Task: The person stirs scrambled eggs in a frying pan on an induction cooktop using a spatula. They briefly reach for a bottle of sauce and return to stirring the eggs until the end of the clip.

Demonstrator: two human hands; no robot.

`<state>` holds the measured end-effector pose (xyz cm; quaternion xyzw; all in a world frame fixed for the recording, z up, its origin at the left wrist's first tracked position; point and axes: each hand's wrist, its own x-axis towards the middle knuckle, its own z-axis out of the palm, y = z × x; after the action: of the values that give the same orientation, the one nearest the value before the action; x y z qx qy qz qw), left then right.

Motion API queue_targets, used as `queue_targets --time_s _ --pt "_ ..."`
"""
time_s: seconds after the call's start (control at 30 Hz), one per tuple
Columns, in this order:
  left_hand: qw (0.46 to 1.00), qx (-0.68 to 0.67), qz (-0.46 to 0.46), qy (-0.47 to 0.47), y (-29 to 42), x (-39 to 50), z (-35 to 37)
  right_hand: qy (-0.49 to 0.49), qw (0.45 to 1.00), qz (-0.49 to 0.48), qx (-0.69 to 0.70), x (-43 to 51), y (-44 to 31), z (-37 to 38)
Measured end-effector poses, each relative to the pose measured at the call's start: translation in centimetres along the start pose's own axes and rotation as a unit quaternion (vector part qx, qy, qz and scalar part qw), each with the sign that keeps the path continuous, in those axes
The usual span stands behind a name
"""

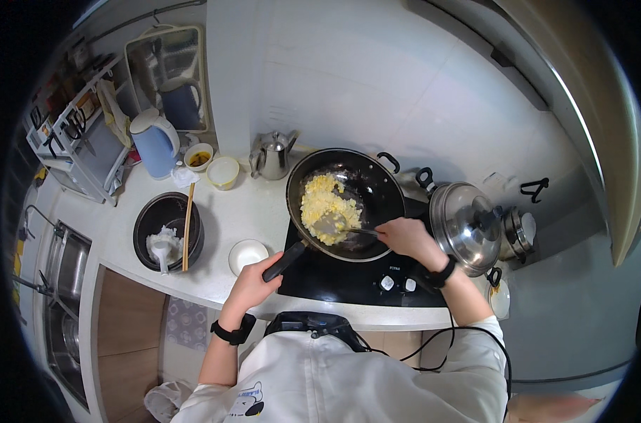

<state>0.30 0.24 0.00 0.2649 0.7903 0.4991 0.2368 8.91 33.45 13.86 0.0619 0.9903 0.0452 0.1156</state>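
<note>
A black wok (376,185) sits on the black cooktop (325,285), with rice mixed with yellow egg (325,203) on its left side. My left hand (254,283) grips the wok's black handle (284,261). My right hand (407,238) holds a metal spatula (358,231) by its handle; the spatula's head rests in the rice mixture. Left of my left hand stands a small white bowl (248,255). Farther left, a dark inner pot (143,232) holds white rice (167,238) and a white rice paddle (163,256), with wooden chopsticks (188,227) lying across its right rim.
A domed steel lid (460,227) sits right of the wok, near my right forearm. A metal kettle (274,156) stands behind the wok's left edge. A blue electric kettle (154,148), a bowl with dark yellow contents (199,157) and a yellowish bowl (223,173) stand at the back left. A sink (69,264) lies far left.
</note>
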Motion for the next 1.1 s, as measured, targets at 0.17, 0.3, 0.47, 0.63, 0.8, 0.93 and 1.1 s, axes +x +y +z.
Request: queue_targets --time_s 0.17,0.3,0.47,0.63,0.8,0.93,1.1 --pt "0.999 0.004 0.039 0.022 -0.3 0.0 0.1 -0.015 0.997 0.055 -0.050 1.6 1.9 0.9" --pt "0.999 -0.004 0.040 0.026 -0.3 0.0 0.3 0.053 0.998 0.033 -0.025 3.6 2.3 1.1" --pt "0.999 0.001 0.036 0.022 -0.3 0.0 0.2 -0.022 0.999 0.036 -0.024 6.7 2.6 1.5" --pt "0.999 -0.002 0.028 0.018 -0.3 0.0 0.2 0.026 0.997 0.035 -0.057 7.2 2.5 1.9" --pt "1.000 -0.002 -0.012 -0.007 0.0 0.1 -0.2 0.003 0.996 0.034 -0.086 5.7 1.5 0.3" --pt "1.000 -0.003 0.006 0.001 0.3 0.0 -0.2 -0.101 0.988 0.057 -0.102 3.5 6.2 -2.8" --pt "1.000 -0.011 -0.013 -0.011 0.5 0.0 -0.3 -0.264 0.962 -0.008 -0.076 3.6 8.0 -1.6"
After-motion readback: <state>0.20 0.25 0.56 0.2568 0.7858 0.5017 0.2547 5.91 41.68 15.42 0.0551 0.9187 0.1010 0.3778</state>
